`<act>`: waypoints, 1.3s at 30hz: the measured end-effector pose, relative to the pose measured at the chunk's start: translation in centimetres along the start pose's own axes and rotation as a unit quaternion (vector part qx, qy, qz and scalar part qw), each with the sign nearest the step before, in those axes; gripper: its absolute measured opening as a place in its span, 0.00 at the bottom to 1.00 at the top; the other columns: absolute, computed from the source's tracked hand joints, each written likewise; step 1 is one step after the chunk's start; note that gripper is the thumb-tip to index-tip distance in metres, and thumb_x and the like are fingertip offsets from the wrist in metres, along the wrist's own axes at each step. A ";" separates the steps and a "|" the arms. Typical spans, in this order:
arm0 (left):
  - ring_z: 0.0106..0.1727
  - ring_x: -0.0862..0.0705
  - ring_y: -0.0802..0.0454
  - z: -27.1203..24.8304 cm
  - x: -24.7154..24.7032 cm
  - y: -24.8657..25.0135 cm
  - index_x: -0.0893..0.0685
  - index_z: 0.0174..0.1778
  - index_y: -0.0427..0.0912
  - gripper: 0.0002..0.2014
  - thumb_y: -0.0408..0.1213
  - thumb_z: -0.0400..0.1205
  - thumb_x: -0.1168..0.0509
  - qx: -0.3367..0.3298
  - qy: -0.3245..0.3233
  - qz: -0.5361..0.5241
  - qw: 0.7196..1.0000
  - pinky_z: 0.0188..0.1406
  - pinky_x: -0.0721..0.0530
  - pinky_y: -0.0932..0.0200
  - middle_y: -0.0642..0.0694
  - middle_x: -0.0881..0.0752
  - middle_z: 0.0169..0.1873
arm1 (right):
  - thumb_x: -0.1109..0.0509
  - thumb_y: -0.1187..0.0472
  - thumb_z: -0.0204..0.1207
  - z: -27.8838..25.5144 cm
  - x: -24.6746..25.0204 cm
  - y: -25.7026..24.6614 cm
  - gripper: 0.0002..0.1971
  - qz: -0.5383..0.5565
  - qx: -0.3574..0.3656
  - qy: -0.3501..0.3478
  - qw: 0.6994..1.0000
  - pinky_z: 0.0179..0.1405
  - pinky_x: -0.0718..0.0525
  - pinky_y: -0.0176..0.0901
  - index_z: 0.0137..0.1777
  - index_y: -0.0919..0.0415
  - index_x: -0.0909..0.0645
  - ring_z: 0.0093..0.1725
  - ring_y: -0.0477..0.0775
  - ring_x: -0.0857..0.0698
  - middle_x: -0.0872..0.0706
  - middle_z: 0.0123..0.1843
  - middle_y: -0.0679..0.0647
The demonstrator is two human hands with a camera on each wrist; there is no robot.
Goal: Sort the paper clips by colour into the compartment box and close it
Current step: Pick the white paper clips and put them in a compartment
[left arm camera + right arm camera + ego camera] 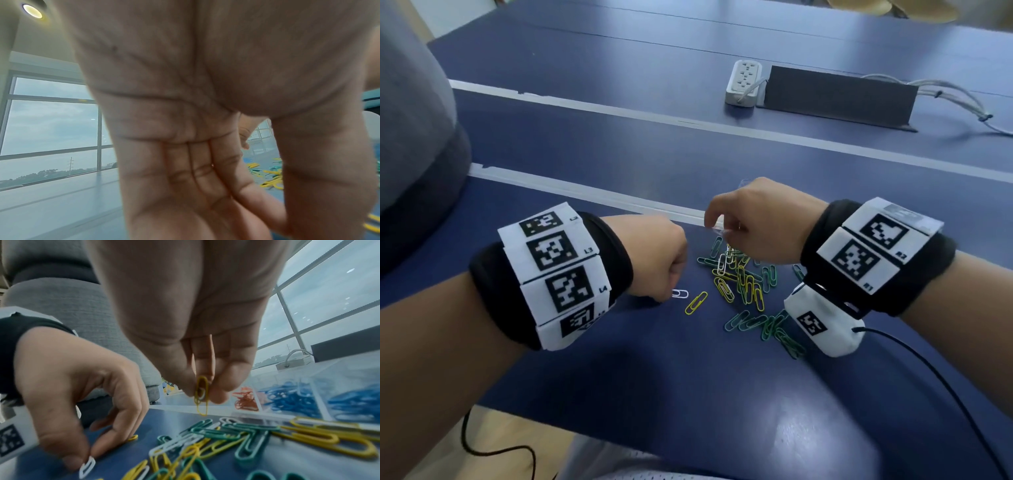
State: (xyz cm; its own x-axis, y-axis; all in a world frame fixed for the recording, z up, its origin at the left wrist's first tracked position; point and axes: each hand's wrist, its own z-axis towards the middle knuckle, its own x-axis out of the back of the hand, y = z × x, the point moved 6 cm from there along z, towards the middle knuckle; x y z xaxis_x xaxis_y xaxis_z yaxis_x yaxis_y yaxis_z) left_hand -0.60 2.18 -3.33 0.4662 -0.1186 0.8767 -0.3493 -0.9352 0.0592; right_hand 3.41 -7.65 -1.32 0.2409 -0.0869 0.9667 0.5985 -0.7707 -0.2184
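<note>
A loose pile of yellow, green and white paper clips lies on the blue table. My right hand hovers over the pile's far edge and pinches a yellow clip by its top, so the clip hangs down. My left hand is curled at the pile's left, and its thumb and fingertips pinch the end of a white clip on the table. The clear compartment box stands just beyond the pile, with red and blue clips inside. In the head view my right hand hides the box.
A single yellow clip lies beside the white one. A white power strip, a dark raised flap and grey cables sit at the far side. A grey upholstered seat stands left. A black cord trails from my right wrist.
</note>
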 end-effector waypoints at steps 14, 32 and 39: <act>0.30 0.27 0.60 1.1 2.0 1.4 0.18 0.56 0.55 0.15 0.35 0.77 0.40 -0.026 0.076 -0.082 0.993 0.42 0.23 0.61 0.56 0.25 0.27 | 0.36 0.68 0.71 -1.0 0.7 2.3 0.12 0.238 -0.073 0.025 0.968 0.34 0.12 0.43 0.43 0.50 0.16 0.33 0.52 0.13 0.09 0.35 0.54; 0.32 0.27 0.57 3.6 1.2 2.2 0.15 0.47 0.57 0.09 0.43 0.72 0.29 -0.065 0.071 -0.074 0.993 0.39 0.26 0.60 0.53 0.28 0.29 | 0.36 0.61 0.75 -1.9 -0.1 1.8 0.13 -0.031 -0.046 -0.050 0.997 0.44 0.25 0.37 0.49 0.48 0.11 0.40 0.52 0.26 0.14 0.43 0.51; 0.43 0.23 0.52 3.8 1.6 2.3 0.11 0.43 0.51 0.06 0.44 0.73 0.28 -0.061 0.080 -0.031 0.995 0.47 0.17 0.55 0.51 0.21 0.38 | 0.36 0.64 0.75 -1.0 -0.5 2.6 0.10 -0.047 -0.110 -0.028 0.992 0.39 0.27 0.43 0.52 0.58 0.15 0.39 0.59 0.25 0.30 0.32 0.52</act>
State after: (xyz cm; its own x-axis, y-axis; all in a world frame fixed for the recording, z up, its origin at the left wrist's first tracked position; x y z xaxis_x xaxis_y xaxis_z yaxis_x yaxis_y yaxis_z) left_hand 2.40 -1.43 -3.57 0.3583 0.0006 0.9336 -0.4242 -0.8907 0.1634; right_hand 4.04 -10.25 -2.18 0.2387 0.0222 0.9708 0.4402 -0.8936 -0.0878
